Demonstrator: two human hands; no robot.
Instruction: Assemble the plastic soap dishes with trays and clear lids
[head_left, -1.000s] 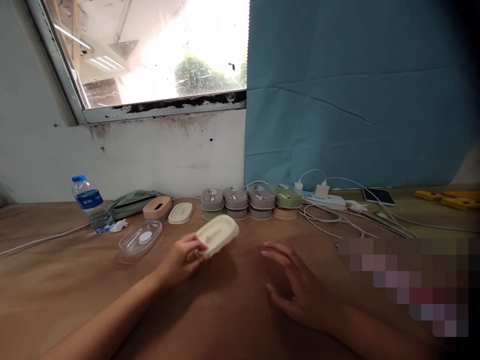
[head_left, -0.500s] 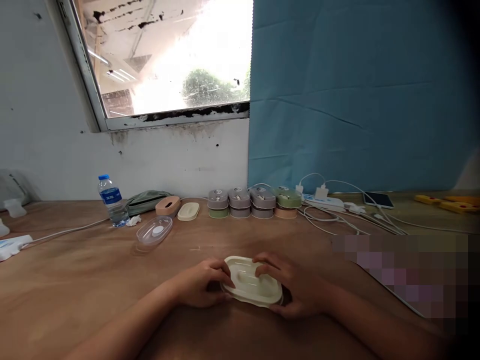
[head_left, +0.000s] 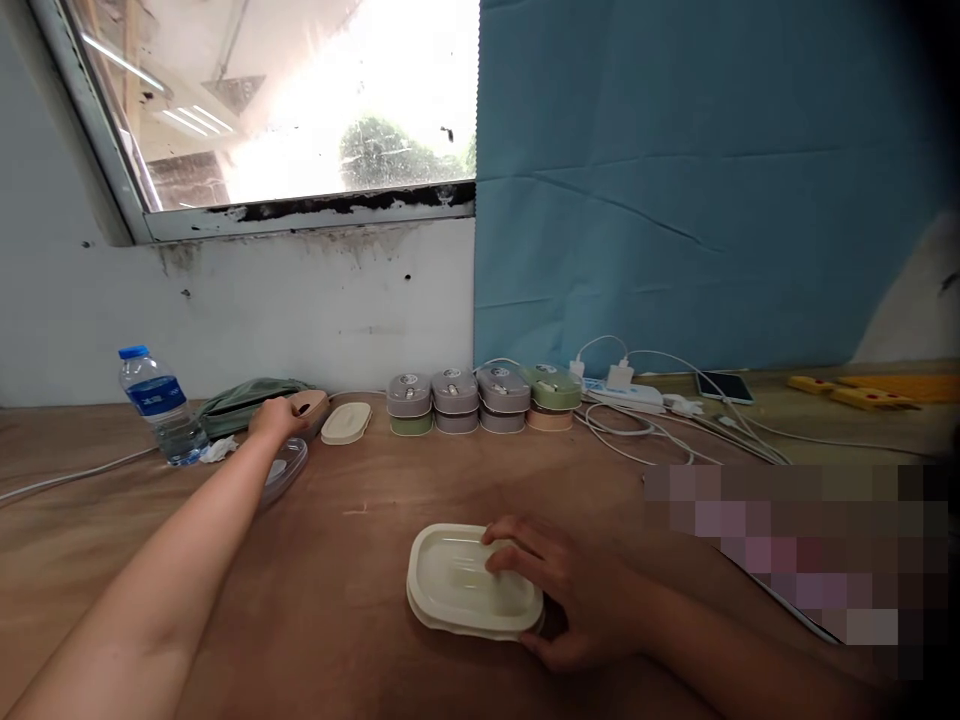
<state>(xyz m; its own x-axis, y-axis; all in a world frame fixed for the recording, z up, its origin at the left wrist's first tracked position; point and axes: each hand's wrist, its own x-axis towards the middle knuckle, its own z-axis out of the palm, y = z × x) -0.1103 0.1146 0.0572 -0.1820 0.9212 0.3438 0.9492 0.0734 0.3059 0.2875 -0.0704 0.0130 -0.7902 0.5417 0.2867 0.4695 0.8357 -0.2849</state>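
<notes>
My right hand (head_left: 566,590) grips the right end of a cream oval lunch-box piece (head_left: 457,578), fingers on its top and thumb along the front edge. It lies flat on the table, its recessed face up. With the left arm stretched forward, my left hand (head_left: 277,420) is at the left side of a peach-topped lunch box (head_left: 315,408), its fingers bent against it and partly hidden. Below that hand, a clear plastic lid (head_left: 289,468) is partly covered by my forearm. A smaller cream lid (head_left: 346,424) lies just right of the peach-topped box.
Several two-tier lunch boxes (head_left: 455,400) stand in a row by the wall. A water bottle (head_left: 161,405), green pouch (head_left: 244,405) and crumpled tissue (head_left: 218,450) are at left. White cables (head_left: 630,425), a power strip (head_left: 626,395) and a phone (head_left: 724,387) lie at right.
My left hand has let go of the cream piece and reached forward left to the peach-topped lunch box. My right hand keeps its hold. The view has turned slightly right.
</notes>
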